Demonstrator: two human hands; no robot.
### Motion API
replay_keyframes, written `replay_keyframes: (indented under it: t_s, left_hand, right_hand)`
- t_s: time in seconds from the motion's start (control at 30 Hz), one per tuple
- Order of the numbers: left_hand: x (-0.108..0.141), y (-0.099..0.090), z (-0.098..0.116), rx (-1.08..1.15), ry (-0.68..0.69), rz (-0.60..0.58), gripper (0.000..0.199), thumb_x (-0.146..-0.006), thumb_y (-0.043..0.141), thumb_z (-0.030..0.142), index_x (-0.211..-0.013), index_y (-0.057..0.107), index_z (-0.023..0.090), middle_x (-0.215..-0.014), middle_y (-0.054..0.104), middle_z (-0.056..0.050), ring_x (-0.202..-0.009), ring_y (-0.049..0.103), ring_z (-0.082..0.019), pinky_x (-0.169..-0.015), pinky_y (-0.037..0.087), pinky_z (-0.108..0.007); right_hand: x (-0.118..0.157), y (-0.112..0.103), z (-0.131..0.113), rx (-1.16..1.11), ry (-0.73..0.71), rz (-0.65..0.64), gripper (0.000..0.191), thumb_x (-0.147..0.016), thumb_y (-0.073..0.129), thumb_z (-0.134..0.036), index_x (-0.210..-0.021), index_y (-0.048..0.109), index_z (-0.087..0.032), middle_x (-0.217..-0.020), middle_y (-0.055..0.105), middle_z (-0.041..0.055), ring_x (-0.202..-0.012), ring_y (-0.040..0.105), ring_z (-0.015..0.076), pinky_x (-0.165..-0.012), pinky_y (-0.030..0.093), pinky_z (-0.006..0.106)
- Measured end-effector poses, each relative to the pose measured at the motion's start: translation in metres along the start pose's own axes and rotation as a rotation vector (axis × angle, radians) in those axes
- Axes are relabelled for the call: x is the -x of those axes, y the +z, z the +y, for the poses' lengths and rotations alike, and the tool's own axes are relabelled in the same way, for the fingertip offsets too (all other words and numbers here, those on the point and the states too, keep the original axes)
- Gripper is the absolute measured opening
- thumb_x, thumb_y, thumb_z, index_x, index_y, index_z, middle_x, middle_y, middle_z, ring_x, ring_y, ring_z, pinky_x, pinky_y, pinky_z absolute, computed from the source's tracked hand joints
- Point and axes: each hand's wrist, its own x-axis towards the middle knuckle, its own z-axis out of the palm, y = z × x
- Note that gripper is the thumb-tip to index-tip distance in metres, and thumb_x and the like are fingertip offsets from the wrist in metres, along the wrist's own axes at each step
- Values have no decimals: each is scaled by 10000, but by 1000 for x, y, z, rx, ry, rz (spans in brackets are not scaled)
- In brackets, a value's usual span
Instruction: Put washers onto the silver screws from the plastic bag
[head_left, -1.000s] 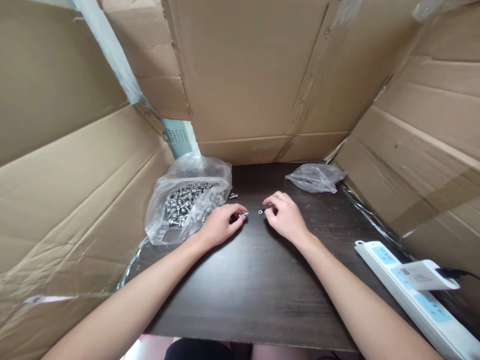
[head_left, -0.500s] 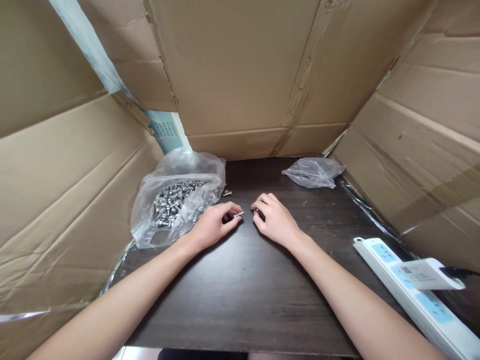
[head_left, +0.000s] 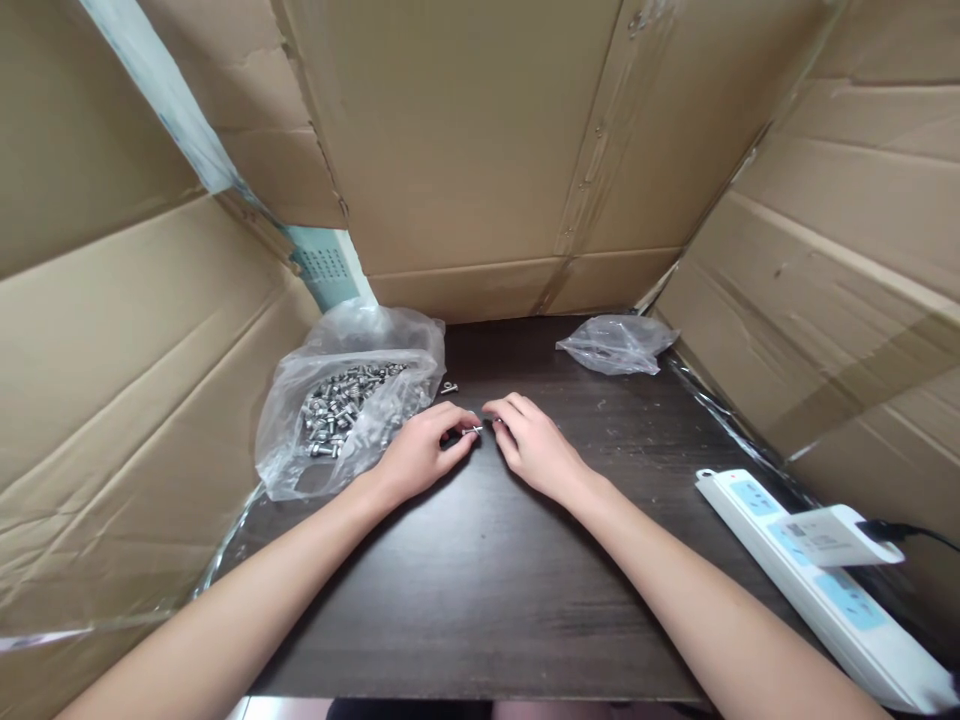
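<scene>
A small bolt [head_left: 472,430] is being pinched in the left hand [head_left: 420,455]; whatever is being gripped by the right hand [head_left: 529,445] is being hidden by its curled fingertips [head_left: 496,417].

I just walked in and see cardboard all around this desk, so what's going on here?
A person sits at a dark wooden table walled in by cardboard sheets. The left hand pinches a small metal screw at its fingertips, and the right hand meets it, fingertips nearly touching; whether it holds a small part is too small to tell. A clear bag of screws lies open beside the left hand, one loose screw next to it. A nearly empty bag and a white power strip lie to the right.
</scene>
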Motion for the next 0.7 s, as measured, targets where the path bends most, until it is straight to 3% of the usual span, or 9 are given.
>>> replay_keyframes:
  t_s: [0.23, 0.4, 0.7]
  left_hand:
    - [0, 1, 1, 70, -52, 0, 135, -974, 616, 231, -1083, 683, 188, -970, 743, -34, -856, 696, -155, -743, 551, -256]
    - [-1, 0, 5, 112, -82, -16, 122, -977, 601, 251, -1068, 661, 197, -996, 763, -34, -874, 718, -159, -758, 566, -260]
    - [1, 0, 4, 128, -134, -7, 176, -957, 614, 251, -1125, 584, 212, -1019, 773, -37, -909, 744, -177, -764, 571, -280]
  right_hand:
    - [-1, 7, -13, -344, 43, 163, 140, -963, 547, -119, -1029, 644, -196, -982, 679, 53, -818, 673, 158, -782, 566, 297]
    - [-1, 7, -16, -393, 46, 187, 111, -959, 563, -141, -962, 657, -200, -953, 692, 48, -816, 695, 163, -783, 585, 306]
    - [0, 8, -15, -483, 45, 161, 130, -952, 574, -139, -1006, 675, -201, -990, 696, 62, -858, 734, 168, -792, 623, 309]
